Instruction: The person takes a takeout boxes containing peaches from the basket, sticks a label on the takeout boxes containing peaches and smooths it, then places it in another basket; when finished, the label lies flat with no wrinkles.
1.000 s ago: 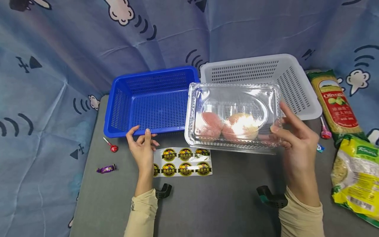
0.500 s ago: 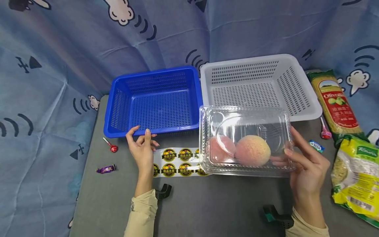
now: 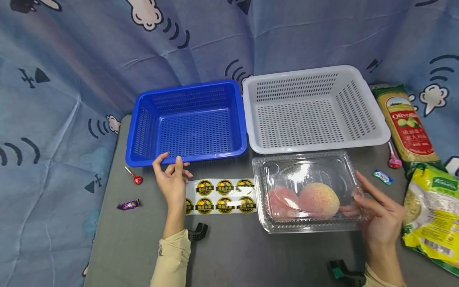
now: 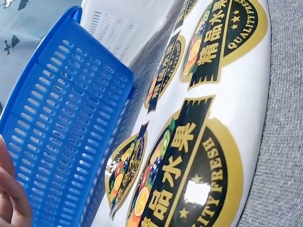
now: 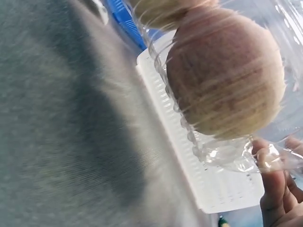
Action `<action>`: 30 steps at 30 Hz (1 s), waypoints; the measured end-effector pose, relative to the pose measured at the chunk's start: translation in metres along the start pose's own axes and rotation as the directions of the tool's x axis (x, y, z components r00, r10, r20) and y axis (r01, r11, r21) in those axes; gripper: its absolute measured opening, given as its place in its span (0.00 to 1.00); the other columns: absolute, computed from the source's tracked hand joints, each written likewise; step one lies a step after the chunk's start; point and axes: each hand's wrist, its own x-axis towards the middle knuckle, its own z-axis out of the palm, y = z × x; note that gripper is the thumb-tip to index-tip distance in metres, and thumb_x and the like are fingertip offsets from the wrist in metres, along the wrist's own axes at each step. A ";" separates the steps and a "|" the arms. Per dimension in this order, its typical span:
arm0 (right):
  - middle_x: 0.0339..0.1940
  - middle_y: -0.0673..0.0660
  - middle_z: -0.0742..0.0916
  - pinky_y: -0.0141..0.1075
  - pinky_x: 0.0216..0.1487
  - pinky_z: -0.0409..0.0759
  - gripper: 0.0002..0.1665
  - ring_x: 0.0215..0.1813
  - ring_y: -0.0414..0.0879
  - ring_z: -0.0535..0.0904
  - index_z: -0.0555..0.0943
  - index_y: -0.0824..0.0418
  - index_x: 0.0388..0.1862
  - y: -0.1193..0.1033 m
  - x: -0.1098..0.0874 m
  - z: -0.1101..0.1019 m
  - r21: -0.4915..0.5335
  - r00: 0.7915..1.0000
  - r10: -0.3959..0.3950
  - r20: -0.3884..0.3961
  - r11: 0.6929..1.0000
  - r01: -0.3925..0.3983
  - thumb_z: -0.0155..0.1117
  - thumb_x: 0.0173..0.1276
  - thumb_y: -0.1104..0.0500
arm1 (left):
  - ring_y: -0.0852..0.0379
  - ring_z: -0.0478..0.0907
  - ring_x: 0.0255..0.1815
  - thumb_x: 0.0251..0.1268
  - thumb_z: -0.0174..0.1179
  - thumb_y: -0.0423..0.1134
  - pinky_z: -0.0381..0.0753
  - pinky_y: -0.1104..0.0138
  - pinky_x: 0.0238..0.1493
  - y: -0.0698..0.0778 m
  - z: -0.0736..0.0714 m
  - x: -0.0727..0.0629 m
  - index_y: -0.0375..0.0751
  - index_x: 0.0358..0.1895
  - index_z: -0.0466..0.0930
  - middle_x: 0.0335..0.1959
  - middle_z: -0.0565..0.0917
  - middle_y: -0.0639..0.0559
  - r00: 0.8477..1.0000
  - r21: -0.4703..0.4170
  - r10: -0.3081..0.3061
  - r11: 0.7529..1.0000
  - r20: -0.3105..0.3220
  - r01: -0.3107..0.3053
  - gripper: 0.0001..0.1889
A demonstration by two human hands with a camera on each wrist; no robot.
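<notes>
My right hand grips the right end of a clear plastic clamshell box, thumb and fingers on its edge. Two pink-yellow peaches lie inside, also seen through the plastic in the right wrist view, where the nearer peach looks large. The box is held over the grey table, in front of the white basket. My left hand stays at the front rim of the blue basket, its fingers loosely bent, with the sheet of round fruit stickers beside it.
On the left lie a red lollipop and a purple-wrapped candy. To the right are a pink lollipop, a small blue candy, a pasta bag and a yellow Knorr bag. Patterned cloth hangs behind.
My right hand has brought the box of peaches down and to the right, away from the white basket, and the sticker sheet shows fully again. My left hand has kept still.
</notes>
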 end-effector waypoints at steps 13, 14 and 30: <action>0.43 0.63 0.93 0.41 0.13 0.80 0.23 0.17 0.52 0.88 0.77 0.87 0.59 0.027 0.003 -0.010 0.120 0.997 -0.068 0.045 0.991 0.062 0.45 0.67 0.86 | 0.57 0.78 0.15 0.77 0.65 0.41 0.72 0.72 0.15 -0.001 0.000 0.000 0.40 0.65 0.67 0.29 0.89 0.53 1.000 -0.015 -0.015 1.000 0.004 0.015 0.23; 0.43 0.64 0.93 0.41 0.13 0.80 0.23 0.17 0.52 0.87 0.76 0.87 0.58 0.028 0.003 -0.010 0.133 0.996 -0.074 0.045 0.989 0.068 0.45 0.67 0.86 | 0.57 0.78 0.15 0.77 0.65 0.41 0.72 0.72 0.15 -0.001 0.000 0.000 0.40 0.66 0.67 0.29 0.89 0.53 1.000 -0.016 -0.014 1.000 0.006 0.014 0.23; 0.29 0.58 0.90 0.37 0.16 0.82 0.23 0.19 0.45 0.88 0.77 0.87 0.59 0.037 0.010 -0.013 -0.024 0.987 -0.117 0.107 0.992 0.120 0.55 0.63 0.89 | 0.57 0.79 0.16 0.77 0.65 0.42 0.72 0.72 0.15 0.003 0.000 -0.001 0.46 0.63 0.69 0.29 0.88 0.53 0.999 0.003 -0.034 0.999 -0.006 0.034 0.20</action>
